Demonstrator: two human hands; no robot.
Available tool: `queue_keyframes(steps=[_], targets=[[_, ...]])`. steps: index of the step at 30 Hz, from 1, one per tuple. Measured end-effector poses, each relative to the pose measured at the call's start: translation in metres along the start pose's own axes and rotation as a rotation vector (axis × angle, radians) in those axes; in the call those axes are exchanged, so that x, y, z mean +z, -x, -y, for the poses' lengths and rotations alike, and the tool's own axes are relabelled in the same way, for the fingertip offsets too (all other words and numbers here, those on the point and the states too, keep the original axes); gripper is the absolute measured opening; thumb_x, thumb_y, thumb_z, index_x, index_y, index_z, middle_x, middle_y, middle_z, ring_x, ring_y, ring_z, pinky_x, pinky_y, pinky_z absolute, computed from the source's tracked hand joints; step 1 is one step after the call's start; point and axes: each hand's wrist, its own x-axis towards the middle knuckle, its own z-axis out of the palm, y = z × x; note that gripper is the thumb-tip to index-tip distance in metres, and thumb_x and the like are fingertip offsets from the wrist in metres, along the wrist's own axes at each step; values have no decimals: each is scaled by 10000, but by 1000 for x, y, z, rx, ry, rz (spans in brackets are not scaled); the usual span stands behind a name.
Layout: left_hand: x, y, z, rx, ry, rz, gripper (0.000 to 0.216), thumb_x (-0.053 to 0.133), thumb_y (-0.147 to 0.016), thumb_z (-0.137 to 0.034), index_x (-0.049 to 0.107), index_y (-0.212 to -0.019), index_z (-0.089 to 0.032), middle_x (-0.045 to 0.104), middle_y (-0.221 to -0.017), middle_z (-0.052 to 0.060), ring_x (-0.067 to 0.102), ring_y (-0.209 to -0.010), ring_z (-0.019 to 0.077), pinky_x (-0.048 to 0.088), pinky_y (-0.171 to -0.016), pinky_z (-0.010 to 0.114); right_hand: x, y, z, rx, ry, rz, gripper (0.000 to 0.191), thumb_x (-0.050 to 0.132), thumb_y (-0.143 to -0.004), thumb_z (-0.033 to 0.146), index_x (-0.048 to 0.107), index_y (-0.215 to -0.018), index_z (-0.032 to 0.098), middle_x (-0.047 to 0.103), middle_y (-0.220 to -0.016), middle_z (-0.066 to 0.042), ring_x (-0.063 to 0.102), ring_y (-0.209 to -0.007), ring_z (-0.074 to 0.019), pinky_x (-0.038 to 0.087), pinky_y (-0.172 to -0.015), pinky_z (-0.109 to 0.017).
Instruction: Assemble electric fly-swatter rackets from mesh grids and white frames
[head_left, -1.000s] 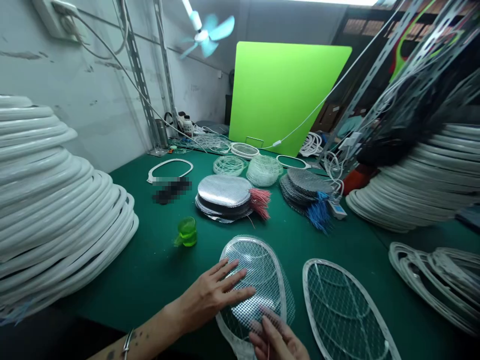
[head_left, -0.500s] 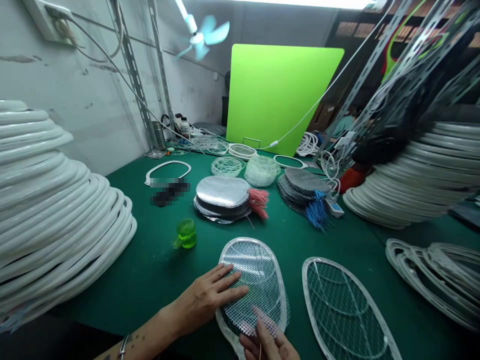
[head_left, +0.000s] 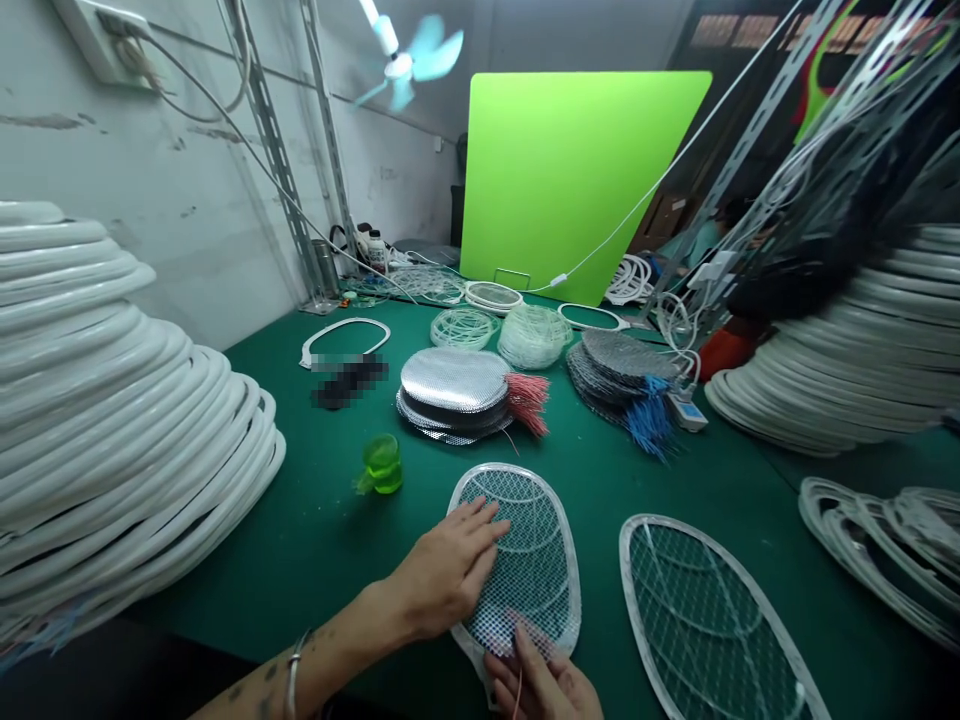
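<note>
An oval mesh racket head (head_left: 559, 520) with a white frame lies at the table's near edge, a silvery mesh sheet (head_left: 510, 590) inside its rim. My left hand (head_left: 450, 565) rests flat on the left part of this mesh, fingers stretched out. At the lower end, my right hand (head_left: 544, 680) pinches the mesh sheet's edge between thumb and fingers. A thin red wire (head_left: 519, 690) hangs down past the right thumb. Part of the frame's lower end is hidden by the right hand. A second white-framed mesh head (head_left: 716, 610) lies to the right.
Ahead stand a stack of silvery mesh sheets (head_left: 454, 375) with red wires and a darker stack (head_left: 622, 360) with blue wires. A green cup-like thing (head_left: 382, 463) is left of centre. White frames tower at left (head_left: 142, 400) and right (head_left: 847, 350). A green board (head_left: 577, 180) stands behind.
My left hand has shifted slightly up the mesh, its fingers closer together. The mesh sheet now sits more squarely within the frame. My right hand still pinches its lower edge. The view has shifted slightly.
</note>
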Motion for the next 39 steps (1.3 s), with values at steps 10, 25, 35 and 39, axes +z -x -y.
queue_keyframes(steps=[10, 25, 35, 39], targets=[[55, -11, -1, -10, -306, -41, 571, 386, -982, -479, 307, -1497, -244, 225, -1572, 134, 96, -1443, 409, 226, -1116, 595, -21, 48, 22, 12, 247, 186, 652, 823, -549, 590, 688, -979, 120, 744, -915, -121, 707, -892, -238, 548, -765, -286], [44, -8, -3, 33, -264, -24, 553, 364, -957, -252, 306, -1468, -49, 257, -1549, 191, 143, -1456, 322, 195, -1161, 497, -8, -46, 95, -1316, 2002, 770, 949, 363, -875, 696, -56, -1518, 138, -50, -1577, -135, -16, -1457, -283, 60, -1185, -487], [48, 90, -71, -22, -74, -231, 185, 579, -882, -271, 555, -722, -183, 587, -704, 31, 530, -677, 187, 385, -627, 345, -7, -41, 99, -1170, 2044, 800, 840, 316, -897, 688, 69, -1531, 195, -34, -1583, -104, -36, -1455, -277, 16, -1179, -487], [59, 94, -74, -92, -83, -255, 152, 511, -913, -185, 562, -769, -178, 585, -711, 34, 518, -672, 180, 367, -640, 336, -4, -37, 103, -1096, 2044, 840, 920, 347, -860, 733, 30, -1531, 189, -74, -1579, -108, -58, -1450, -298, -5, -1173, -500]])
